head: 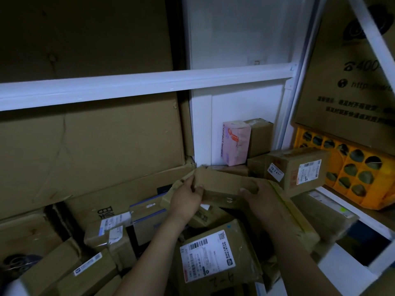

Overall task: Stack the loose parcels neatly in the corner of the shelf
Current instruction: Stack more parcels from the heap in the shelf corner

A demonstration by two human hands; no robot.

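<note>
Parcel (222, 186): brown, creased, oblong cardboard

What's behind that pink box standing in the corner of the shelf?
A brown cardboard box stands behind the pink box, near the white wall. Only its top and right part show; the pink box covers the rest.
</note>
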